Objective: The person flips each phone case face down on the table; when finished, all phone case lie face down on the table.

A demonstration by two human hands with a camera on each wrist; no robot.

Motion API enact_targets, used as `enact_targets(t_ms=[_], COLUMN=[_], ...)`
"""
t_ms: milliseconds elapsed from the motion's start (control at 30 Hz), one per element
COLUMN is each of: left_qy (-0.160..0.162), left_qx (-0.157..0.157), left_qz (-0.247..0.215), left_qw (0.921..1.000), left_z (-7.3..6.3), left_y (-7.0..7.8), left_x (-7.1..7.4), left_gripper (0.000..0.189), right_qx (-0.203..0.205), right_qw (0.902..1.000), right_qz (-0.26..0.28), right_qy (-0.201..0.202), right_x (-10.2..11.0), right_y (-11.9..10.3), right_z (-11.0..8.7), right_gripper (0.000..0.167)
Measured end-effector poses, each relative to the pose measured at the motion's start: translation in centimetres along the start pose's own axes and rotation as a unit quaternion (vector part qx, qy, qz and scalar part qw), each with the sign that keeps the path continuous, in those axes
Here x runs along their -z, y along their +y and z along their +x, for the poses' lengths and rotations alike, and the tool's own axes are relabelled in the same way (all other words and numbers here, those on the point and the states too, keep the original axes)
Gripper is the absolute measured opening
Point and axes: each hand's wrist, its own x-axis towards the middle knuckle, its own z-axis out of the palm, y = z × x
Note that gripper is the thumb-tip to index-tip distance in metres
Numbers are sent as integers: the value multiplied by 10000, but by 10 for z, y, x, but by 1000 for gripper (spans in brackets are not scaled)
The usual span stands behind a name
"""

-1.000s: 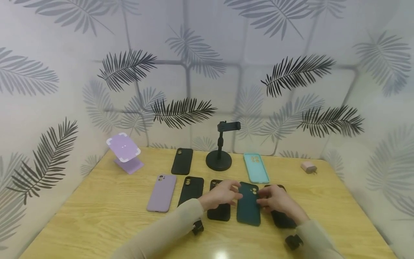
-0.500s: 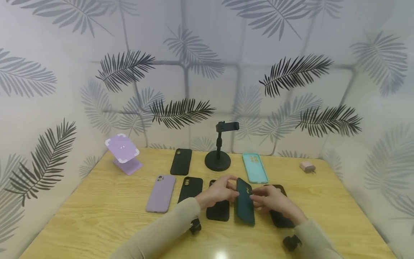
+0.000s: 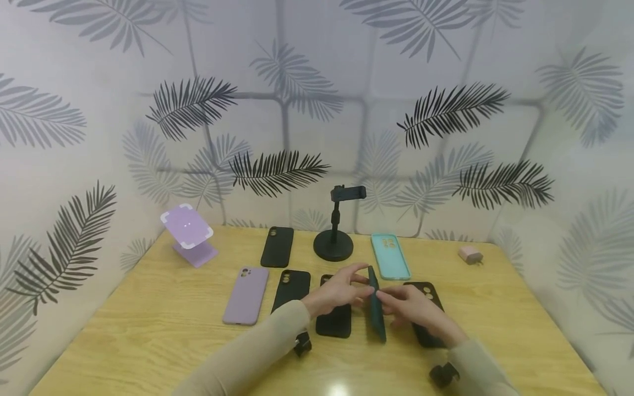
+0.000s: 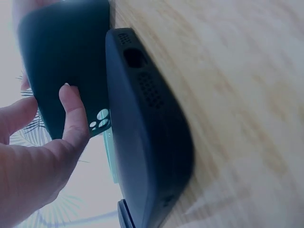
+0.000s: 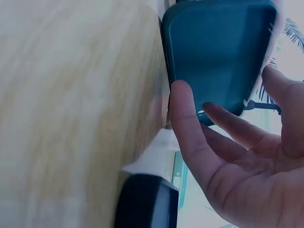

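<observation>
A dark teal phone case (image 3: 376,311) stands on its long side on the table, nearly edge-on in the head view. My left hand (image 3: 339,291) holds it from the left, with a finger against its outer back (image 4: 66,52) in the left wrist view. From the right, my right hand (image 3: 416,311) holds it too, with fingertips at its hollow inner side (image 5: 218,52) in the right wrist view. Under my left hand lies a black phone case (image 3: 334,324). Another black phone case (image 3: 428,333) lies partly hidden beneath my right hand.
A third black case (image 3: 292,289) and a lilac case (image 3: 246,297) lie to the left. Farther back are a black case (image 3: 277,247), a black phone stand (image 3: 334,246), a turquoise case (image 3: 391,258), a purple stand (image 3: 188,226) and a pink charger (image 3: 470,254).
The teal phone case has gone from lying flat to standing on its long side. Both hands have closed in on it, and the black case at right shows more.
</observation>
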Motion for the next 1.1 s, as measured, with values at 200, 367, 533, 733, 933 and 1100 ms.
enact_targets(t_ms=[200, 367, 533, 733, 933, 1100], left_qy=[-141, -217, -350, -474, -453, -421], left_qx=[7, 43, 222, 293, 285, 302], left_qz=[-89, 100, 516, 808, 1228, 1452], left_qw=[9999, 9997, 9978, 9952, 9910, 9880], left_z=[0, 1, 0, -1, -1, -1], left_y=[0, -1, -3, -3, -2, -1], left_x=[-2, -4, -8, -11, -11, -11], left_gripper=[62, 62, 63, 64, 63, 60], right_qx=[-101, 17, 22, -23, -119, -125], right_qw=[9994, 9952, 9909, 9891, 9930, 9946], right_qz=[332, 884, 1188, 1417, 1177, 1018], right_qy=[-53, -429, -635, -405, 62, 131], right_x=[-3, 0, 4, 9, 16, 22], right_y=[0, 2, 5, 6, 8, 11], right_z=[2, 1, -4, -8, -12, -15], right_gripper=[68, 71, 73, 71, 70, 67])
